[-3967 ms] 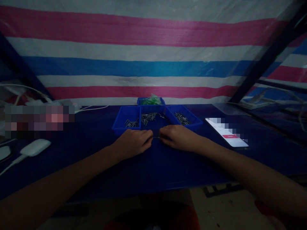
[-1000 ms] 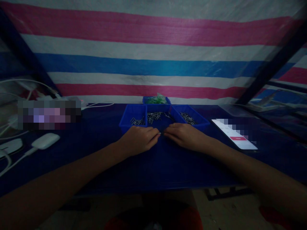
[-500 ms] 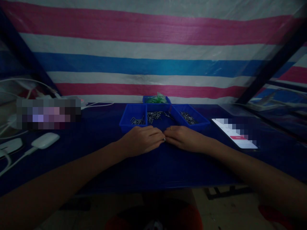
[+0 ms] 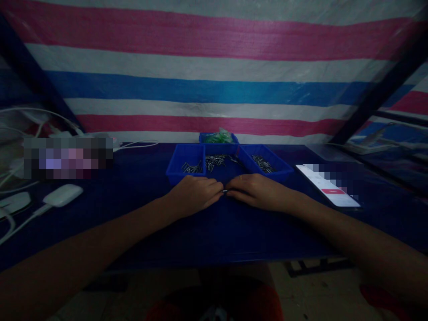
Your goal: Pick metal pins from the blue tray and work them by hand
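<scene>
Between the two hands, over the near middle of the blue table (image 4: 214, 240), a small shiny metal pin (image 4: 224, 191) shows. My left hand (image 4: 194, 194) is closed in a pinch, with the pin's left end at its fingertips. At the pin's right end are the pinched thumb and fingers of my right hand (image 4: 259, 191). Most of the pin is hidden by the fingers. Just beyond them lie many loose metal pins (image 4: 216, 161) on the table. A left blue bin (image 4: 185, 154) and a right blue bin (image 4: 279, 167) hold similar metal pieces.
Behind the bins stands another blue bin (image 4: 200, 138) with green plastic bags (image 4: 220, 135). A lit phone (image 4: 331, 191) lies to the right. White chargers (image 4: 63, 195), cables and a blurred-out device (image 4: 68, 158) are at the left. A striped sheet (image 4: 214, 89) hangs behind.
My hands have drawn slightly apart, my left fingertips shifting left. More of the small metal pin shows between them. The bins and phone stay in place.
</scene>
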`<act>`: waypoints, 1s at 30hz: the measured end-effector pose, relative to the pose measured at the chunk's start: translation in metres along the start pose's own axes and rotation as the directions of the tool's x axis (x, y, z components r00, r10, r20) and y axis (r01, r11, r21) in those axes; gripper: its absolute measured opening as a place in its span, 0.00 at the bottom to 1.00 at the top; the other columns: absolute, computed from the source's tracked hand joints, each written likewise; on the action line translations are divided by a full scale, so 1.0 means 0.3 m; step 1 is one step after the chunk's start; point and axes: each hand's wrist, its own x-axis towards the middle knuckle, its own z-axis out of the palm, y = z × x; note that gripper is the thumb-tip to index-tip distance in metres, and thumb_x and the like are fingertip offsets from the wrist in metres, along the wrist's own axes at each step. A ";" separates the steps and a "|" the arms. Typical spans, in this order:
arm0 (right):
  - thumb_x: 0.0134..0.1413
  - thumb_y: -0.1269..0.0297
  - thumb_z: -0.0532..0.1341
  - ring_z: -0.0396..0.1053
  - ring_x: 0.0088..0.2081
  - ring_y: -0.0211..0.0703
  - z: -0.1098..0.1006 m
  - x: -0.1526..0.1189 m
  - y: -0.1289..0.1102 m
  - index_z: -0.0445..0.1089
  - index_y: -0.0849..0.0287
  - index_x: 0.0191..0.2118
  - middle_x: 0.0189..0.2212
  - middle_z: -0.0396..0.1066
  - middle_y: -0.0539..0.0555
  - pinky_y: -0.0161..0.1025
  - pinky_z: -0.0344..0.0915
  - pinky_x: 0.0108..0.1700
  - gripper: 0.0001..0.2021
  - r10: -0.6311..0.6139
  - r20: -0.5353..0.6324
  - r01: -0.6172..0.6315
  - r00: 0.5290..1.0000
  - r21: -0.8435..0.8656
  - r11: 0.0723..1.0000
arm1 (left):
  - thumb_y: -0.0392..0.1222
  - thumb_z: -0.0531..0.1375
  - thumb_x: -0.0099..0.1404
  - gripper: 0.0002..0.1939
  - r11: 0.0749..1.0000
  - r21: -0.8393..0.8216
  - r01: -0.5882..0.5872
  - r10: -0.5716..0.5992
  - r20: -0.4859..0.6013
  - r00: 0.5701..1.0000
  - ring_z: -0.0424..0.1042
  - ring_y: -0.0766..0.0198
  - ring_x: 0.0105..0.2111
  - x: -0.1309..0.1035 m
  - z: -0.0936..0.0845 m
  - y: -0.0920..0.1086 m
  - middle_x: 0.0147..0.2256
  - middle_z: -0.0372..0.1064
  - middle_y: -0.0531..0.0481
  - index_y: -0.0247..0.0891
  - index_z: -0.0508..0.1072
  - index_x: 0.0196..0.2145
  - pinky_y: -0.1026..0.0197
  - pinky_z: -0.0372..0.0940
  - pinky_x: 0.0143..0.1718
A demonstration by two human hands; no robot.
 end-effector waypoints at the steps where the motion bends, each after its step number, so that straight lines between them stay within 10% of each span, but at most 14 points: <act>1: 0.59 0.63 0.49 0.65 0.32 0.38 0.003 0.001 -0.001 0.66 0.61 0.37 0.31 0.68 0.53 0.36 0.60 0.36 0.11 -0.004 0.003 0.004 1.000 -0.005 1.000 | 0.42 0.47 0.66 0.12 1.000 0.004 -0.004 0.004 -0.001 1.000 0.66 0.68 0.26 -0.001 0.001 0.001 0.26 0.66 0.53 0.36 0.66 0.29 0.66 0.56 0.24; 17: 0.58 0.64 0.48 0.64 0.29 0.39 -0.014 0.001 0.001 0.62 0.60 0.36 0.28 0.67 0.53 0.36 0.56 0.31 0.09 0.123 -0.080 -0.132 0.989 -0.116 0.985 | 0.40 0.49 0.63 0.09 0.988 -0.016 0.150 -0.148 0.100 0.984 0.66 0.68 0.22 0.009 -0.013 0.002 0.24 0.67 0.54 0.36 0.65 0.29 0.66 0.53 0.21; 30: 0.54 0.68 0.52 0.63 0.28 0.37 0.001 -0.002 0.005 0.60 0.60 0.33 0.27 0.66 0.52 0.34 0.56 0.30 0.03 0.098 -0.039 -0.101 0.994 -0.101 0.990 | 0.40 0.47 0.64 0.10 0.993 -0.076 0.087 -0.090 -0.040 0.995 0.68 0.69 0.27 0.007 -0.021 0.010 0.27 0.67 0.54 0.36 0.65 0.32 0.67 0.57 0.25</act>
